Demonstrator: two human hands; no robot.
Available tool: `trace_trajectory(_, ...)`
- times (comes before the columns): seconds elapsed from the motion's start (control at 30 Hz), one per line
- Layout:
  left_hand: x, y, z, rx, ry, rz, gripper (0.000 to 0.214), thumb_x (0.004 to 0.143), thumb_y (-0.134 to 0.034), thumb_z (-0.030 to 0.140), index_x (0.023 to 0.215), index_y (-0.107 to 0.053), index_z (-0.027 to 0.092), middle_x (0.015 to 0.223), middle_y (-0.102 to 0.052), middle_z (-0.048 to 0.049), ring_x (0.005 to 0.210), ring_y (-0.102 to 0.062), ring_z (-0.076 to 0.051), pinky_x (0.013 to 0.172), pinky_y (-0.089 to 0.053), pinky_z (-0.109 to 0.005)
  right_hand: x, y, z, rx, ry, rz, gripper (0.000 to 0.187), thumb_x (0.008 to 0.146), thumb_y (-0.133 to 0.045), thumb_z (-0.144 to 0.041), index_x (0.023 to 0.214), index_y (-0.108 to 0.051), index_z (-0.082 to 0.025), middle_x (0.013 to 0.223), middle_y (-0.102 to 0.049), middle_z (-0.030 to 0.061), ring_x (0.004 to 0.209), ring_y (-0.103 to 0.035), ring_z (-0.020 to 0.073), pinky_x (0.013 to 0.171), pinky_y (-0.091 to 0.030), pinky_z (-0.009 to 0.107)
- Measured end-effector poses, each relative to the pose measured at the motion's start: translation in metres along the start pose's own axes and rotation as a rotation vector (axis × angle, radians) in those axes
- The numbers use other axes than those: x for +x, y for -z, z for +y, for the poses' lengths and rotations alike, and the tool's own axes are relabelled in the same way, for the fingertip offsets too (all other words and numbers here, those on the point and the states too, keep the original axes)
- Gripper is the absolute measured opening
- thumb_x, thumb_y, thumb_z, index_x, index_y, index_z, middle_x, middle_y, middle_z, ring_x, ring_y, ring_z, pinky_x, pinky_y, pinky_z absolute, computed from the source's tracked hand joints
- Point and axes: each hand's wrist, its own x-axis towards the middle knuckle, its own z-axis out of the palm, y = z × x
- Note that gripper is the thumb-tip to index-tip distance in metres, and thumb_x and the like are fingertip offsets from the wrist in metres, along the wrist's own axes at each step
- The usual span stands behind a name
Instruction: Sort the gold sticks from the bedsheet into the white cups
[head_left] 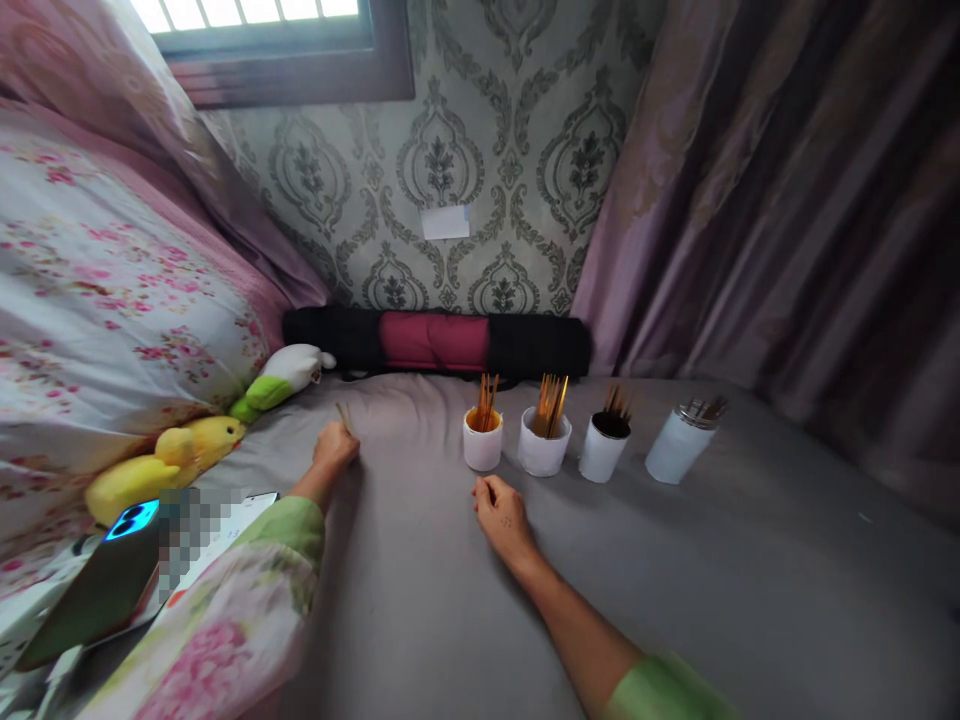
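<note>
My left hand (335, 446) is closed in a fist on the left part of the grey sheet. A few thin pale sticks (343, 414) poke up out of it. My right hand (501, 508) has its fingers curled together, just in front of a short white cup (482, 445) with an orange inside. What those fingers hold, if anything, is hidden. Brown sticks (488, 400) stand in that cup. To its right come a wider white cup (541, 455), a white cup with a dark inside (600, 455) and a tilted white cup with a metallic rim (677, 450), all containing thin sticks.
Behind the cups, a black and red roll (435, 342) lies along the wall. Plush toys, one yellow (169, 458) and one white and green (289, 378), lie at the left. A phone (97, 590) is near my left sleeve. Curtains (720, 220) hang at the right.
</note>
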Motion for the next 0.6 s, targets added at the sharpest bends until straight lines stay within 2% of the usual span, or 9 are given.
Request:
trace_trajectory(0.13,-0.0038,0.0003,0.0037,0.035,0.057,0.002,0.027,0.064,-0.05,0.013,0.089,-0.06,0.01,0.095,-0.062,-0.022,0.094,-0.058,-0.034,0.07,-0.046,-0.036,-0.0002,0.0009,-0.0009,-0.006,0.0,-0.005,0.034,0.085,-0.036,-0.035,0.07,-0.06,-0.018,0.061,-0.062,0.0025,0.053,-0.051,0.0107,0.05,-0.033,0.019)
trace_trajectory(0.6,-0.009,0.0012,0.0055,0.023,0.101,0.0,0.028,0.068,-0.05,0.016,0.094,-0.06,0.01,0.1,-0.061,-0.0224,0.096,-0.057,-0.033,0.073,-0.045,-0.036,0.0001,0.0014,-0.0021,0.01,-0.018,-0.024,0.034,0.085,-0.036,-0.036,0.07,-0.061,-0.018,0.063,-0.063,0.0028,0.052,-0.052,0.0109,0.05,-0.033,0.019)
